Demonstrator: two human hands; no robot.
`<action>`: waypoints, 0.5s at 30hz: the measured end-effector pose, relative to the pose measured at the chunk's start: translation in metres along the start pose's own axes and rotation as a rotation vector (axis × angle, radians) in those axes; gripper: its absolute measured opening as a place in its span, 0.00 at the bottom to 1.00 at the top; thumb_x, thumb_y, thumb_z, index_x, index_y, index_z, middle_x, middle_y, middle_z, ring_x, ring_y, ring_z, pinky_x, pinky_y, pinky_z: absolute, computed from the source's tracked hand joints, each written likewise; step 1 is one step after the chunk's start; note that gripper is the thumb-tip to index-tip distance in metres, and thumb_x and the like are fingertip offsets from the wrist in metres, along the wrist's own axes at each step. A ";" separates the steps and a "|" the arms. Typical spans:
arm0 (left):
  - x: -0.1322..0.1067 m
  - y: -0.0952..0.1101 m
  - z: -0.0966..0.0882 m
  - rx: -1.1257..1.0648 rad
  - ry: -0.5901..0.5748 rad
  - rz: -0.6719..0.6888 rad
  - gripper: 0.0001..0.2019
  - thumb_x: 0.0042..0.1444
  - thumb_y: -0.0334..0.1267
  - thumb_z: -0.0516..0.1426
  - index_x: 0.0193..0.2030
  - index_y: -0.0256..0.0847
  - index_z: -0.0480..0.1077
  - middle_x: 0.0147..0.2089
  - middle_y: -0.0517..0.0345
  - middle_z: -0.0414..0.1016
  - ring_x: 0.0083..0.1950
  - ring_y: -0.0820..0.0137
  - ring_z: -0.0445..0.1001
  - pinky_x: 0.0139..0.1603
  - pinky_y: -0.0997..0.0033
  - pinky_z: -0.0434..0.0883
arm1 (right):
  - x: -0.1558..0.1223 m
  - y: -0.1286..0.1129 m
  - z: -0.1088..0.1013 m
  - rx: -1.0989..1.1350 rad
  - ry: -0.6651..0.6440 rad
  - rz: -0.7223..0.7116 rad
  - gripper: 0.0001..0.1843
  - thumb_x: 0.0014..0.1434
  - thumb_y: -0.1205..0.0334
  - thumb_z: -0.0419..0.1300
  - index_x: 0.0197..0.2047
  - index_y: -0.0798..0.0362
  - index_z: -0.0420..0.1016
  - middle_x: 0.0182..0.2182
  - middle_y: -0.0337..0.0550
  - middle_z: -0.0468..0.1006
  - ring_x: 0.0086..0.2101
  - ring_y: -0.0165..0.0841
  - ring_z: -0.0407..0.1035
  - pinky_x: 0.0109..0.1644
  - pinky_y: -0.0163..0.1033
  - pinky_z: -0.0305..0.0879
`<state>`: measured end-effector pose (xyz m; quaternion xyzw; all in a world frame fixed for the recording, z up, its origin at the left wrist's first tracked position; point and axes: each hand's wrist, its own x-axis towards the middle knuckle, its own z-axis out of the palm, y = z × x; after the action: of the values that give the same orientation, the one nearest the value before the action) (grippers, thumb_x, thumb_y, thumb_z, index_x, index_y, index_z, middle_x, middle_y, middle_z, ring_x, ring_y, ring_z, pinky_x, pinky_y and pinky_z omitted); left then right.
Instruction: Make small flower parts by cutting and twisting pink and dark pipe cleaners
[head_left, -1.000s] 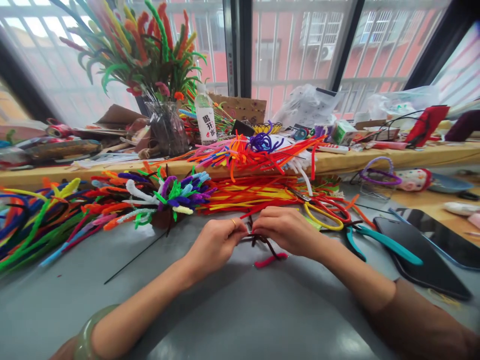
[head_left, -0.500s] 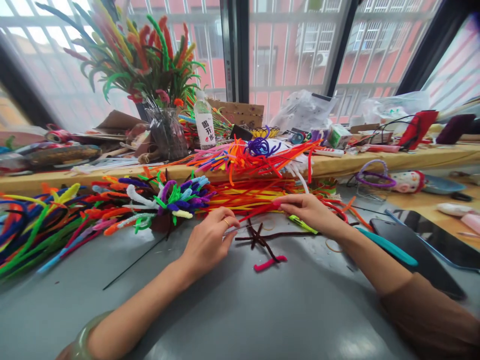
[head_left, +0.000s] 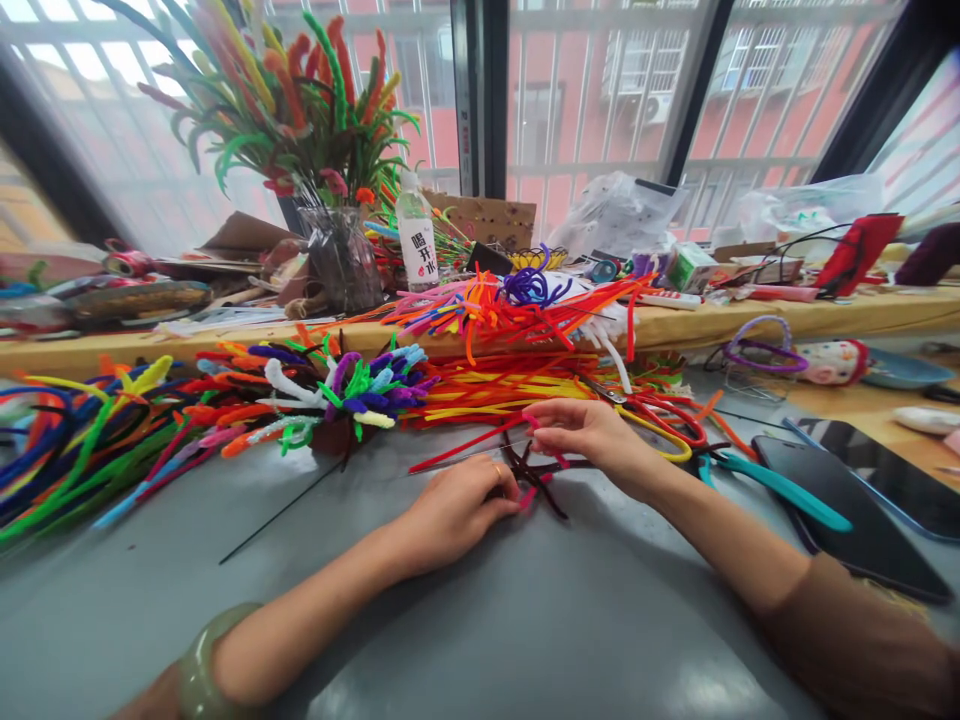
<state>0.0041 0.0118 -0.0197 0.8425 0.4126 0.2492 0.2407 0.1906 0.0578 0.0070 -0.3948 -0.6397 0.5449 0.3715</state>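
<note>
My left hand [head_left: 465,502], palm down over the grey table, is closed with thumb and fingertips at a short pink pipe cleaner [head_left: 534,492]. My right hand [head_left: 596,438] pinches pink fuzzy pipe cleaner [head_left: 530,418] beside it. A long red pipe cleaner [head_left: 457,452] slants left from the right fingertips; I cannot tell whether it joins the pink. A thin pale wire-like strand runs near both hands. Dark brown pipe cleaners [head_left: 551,500], crossed into a star-like shape, lie under and between my hands, partly hidden.
Bundles of coloured pipe cleaners [head_left: 360,395] line the shelf's front. Scissors [head_left: 686,430], teal-handled pliers [head_left: 787,490] and two phones [head_left: 847,530] lie at right. On the raised shelf [head_left: 697,315] stand a bottle [head_left: 418,240] and a glass vase [head_left: 341,265] of pipe-cleaner flowers.
My left hand has moved right and down to the short pink pipe cleaner that lay on the table. My right hand has shifted slightly left. The view has turned a little.
</note>
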 end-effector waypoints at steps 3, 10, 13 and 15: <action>0.001 0.004 -0.004 -0.273 0.021 -0.108 0.06 0.53 0.37 0.53 0.30 0.37 0.66 0.31 0.58 0.70 0.34 0.71 0.67 0.34 0.75 0.63 | -0.002 0.000 0.007 0.134 0.016 0.068 0.19 0.44 0.63 0.63 0.42 0.56 0.70 0.29 0.41 0.74 0.29 0.27 0.70 0.30 0.32 0.64; 0.005 -0.001 -0.011 -0.649 0.126 -0.270 0.10 0.43 0.37 0.60 0.31 0.36 0.65 0.30 0.59 0.70 0.32 0.74 0.68 0.33 0.74 0.64 | 0.000 0.001 0.005 0.050 0.174 0.039 0.20 0.44 0.59 0.63 0.41 0.56 0.70 0.27 0.41 0.74 0.26 0.26 0.67 0.25 0.30 0.60; 0.004 -0.001 -0.015 -0.607 0.102 -0.291 0.07 0.43 0.35 0.60 0.30 0.35 0.68 0.30 0.59 0.71 0.32 0.74 0.68 0.34 0.75 0.64 | 0.002 0.005 0.000 -0.030 0.240 -0.047 0.21 0.44 0.55 0.62 0.41 0.56 0.70 0.24 0.38 0.73 0.20 0.22 0.61 0.20 0.29 0.52; 0.001 0.000 -0.017 -0.592 0.041 -0.306 0.04 0.43 0.33 0.59 0.27 0.36 0.69 0.29 0.60 0.71 0.31 0.75 0.68 0.33 0.76 0.64 | 0.003 0.007 -0.002 0.014 0.264 -0.075 0.21 0.45 0.55 0.62 0.42 0.54 0.70 0.23 0.37 0.73 0.17 0.21 0.57 0.18 0.28 0.49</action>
<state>-0.0055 0.0163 -0.0069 0.6590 0.4491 0.3362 0.5010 0.1917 0.0621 0.0002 -0.4362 -0.5959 0.4782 0.4754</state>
